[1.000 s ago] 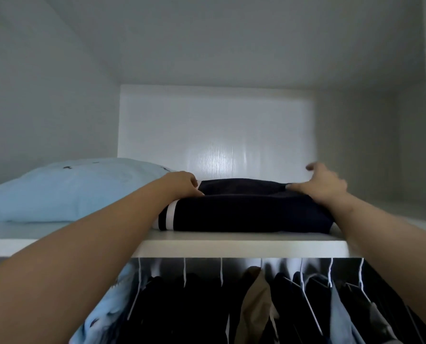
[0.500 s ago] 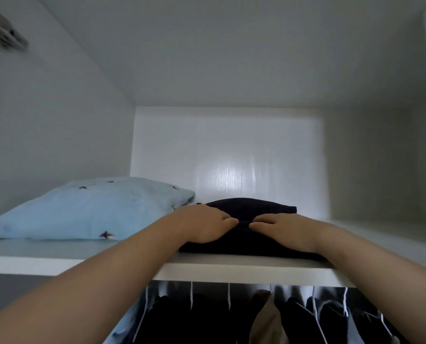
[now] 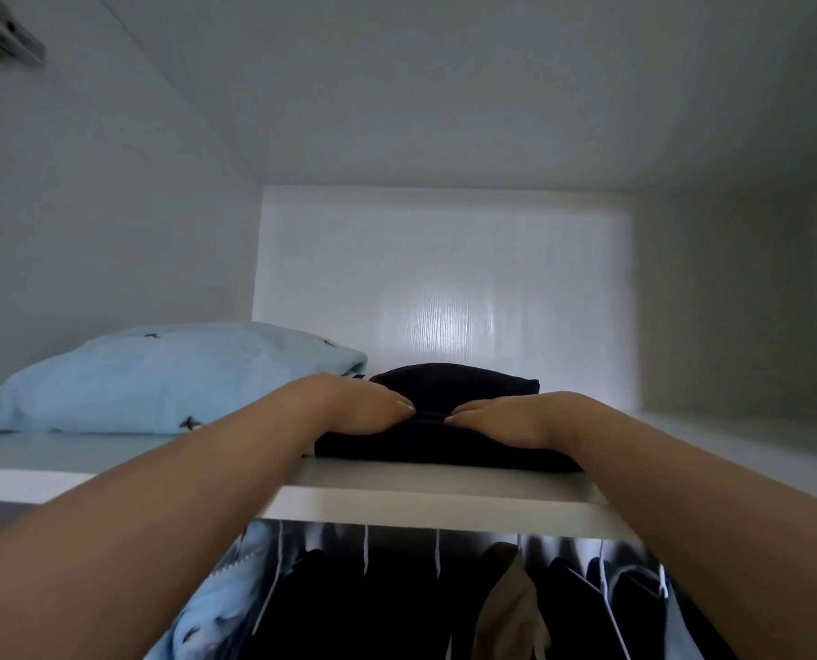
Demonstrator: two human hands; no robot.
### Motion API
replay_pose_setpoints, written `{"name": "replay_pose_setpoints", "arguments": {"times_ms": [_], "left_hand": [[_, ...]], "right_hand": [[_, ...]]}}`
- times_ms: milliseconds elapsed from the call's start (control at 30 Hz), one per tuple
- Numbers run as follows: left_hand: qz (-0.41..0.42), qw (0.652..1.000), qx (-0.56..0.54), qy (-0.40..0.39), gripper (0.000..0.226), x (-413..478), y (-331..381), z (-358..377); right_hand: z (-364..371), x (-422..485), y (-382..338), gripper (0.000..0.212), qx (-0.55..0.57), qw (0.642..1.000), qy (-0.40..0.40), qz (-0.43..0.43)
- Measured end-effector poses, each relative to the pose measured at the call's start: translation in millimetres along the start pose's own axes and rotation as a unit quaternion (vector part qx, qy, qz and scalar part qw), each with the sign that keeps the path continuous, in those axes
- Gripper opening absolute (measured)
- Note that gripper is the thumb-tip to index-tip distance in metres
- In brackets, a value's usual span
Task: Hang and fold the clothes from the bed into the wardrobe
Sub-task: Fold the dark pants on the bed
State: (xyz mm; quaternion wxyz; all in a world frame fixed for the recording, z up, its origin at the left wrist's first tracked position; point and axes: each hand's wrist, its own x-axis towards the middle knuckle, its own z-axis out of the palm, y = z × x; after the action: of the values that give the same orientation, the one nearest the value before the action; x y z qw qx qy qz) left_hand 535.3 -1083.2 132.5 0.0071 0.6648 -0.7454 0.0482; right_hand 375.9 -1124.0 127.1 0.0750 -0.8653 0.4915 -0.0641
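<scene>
While left hand [image 3: 363,408] and right hand [image 3: 504,416] press flat, unclenched fingers on the shelved dark garment [image 3: 463,385] (blue bundle [image 3: 168,373] at 9 o'clock), this piece seems stowed, remaining laundry unseen.

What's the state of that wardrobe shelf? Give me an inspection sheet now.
Surface: white shelf, holds two folded pieces.
Job's things: dark folded garment near the front edge; light blue folded piece beside it on the left; hung clothes below.
Clutter: nothing seen.
Hands: left hand and right hand lie flat on the dark garment, fingers straight.
Cables: nothing seen.
Surroundings: white back panel with glare; metal hinge upper left.
</scene>
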Motion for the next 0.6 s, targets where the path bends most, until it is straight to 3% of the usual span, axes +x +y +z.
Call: {"name": "replay_pose_setpoints", "arguments": {"times_ms": [133, 300, 433, 600], "left_hand": [[-0.012, 0.999, -0.044, -0.002, 0.044, -3, 1, 1], [-0.013, 1.000, -0.024, 0.014, 0.044, -9, 7, 2], [-0.035, 0.995, -0.022, 0.087, 0.044, -10, 4, 8], [-0.005, 0.962, -0.156, 0.223, 0.037, -25, 5, 16]], "right_hand": [[1, -3, 0, 0.046, 0.015, 1.000, 0.009, -0.007], [7, -6, 2, 0.045, 0.031, 0.998, 0.054, -0.020], [11, -11, 2, 0.046, 0.056, 0.991, 0.122, -0.001], [17, -30, 0, 0.024, 0.122, 0.965, 0.234, 0.004]]}}
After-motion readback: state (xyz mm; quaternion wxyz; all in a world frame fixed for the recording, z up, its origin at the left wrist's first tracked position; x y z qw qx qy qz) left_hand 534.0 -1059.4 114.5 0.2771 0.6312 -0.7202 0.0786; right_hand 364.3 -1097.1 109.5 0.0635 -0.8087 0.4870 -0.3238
